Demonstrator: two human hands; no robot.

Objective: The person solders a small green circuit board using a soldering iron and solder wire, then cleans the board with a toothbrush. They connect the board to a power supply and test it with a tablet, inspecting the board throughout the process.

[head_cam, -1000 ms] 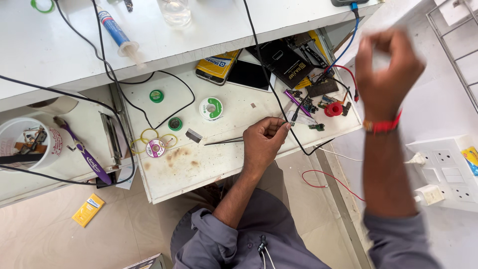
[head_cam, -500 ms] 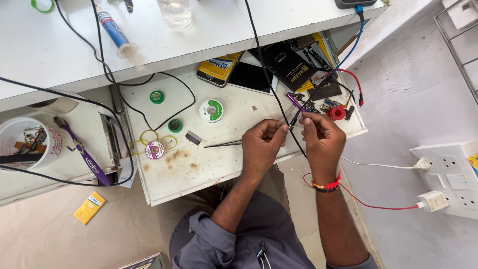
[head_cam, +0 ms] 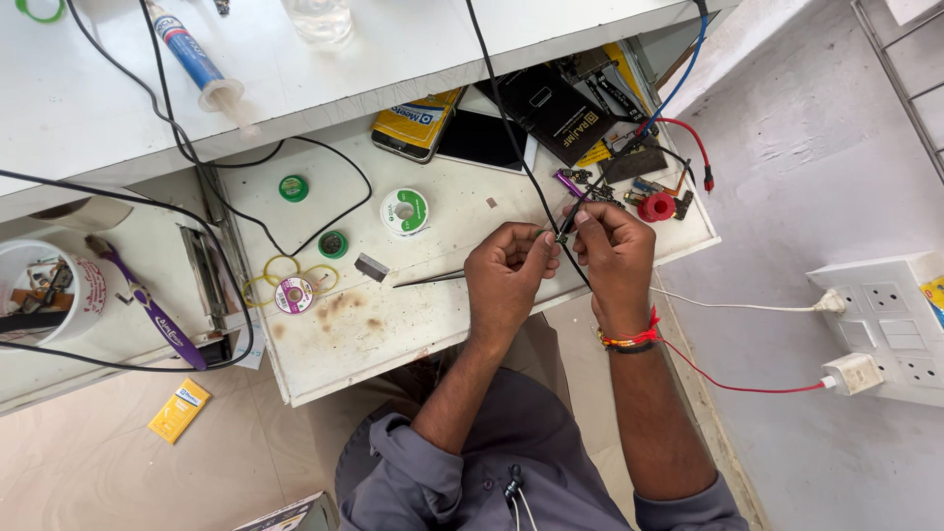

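Observation:
My left hand (head_cam: 506, 270) is closed around metal tweezers (head_cam: 433, 278), whose tips point left over the stained white work board (head_cam: 374, 334). My right hand (head_cam: 615, 251) pinches a thin dark tool (head_cam: 570, 218) between thumb and forefinger. A red thread band circles its wrist. The fingertips of both hands meet over the board's near edge, right beside a black cable (head_cam: 511, 128) that runs across the bench. What sits between the fingertips is too small to tell.
On the board lie a green-and-white spool (head_cam: 404, 210), small green rolls (head_cam: 293, 188), yellow rubber bands (head_cam: 265, 280), a phone (head_cam: 482, 140), a black box (head_cam: 551, 108) and a red clip (head_cam: 657, 206). A socket board (head_cam: 885, 324) is at right, a white cup (head_cam: 44, 290) at left.
My right hand came down from a raised spot at the right and joined the left hand over the board. The left hand hardly moved.

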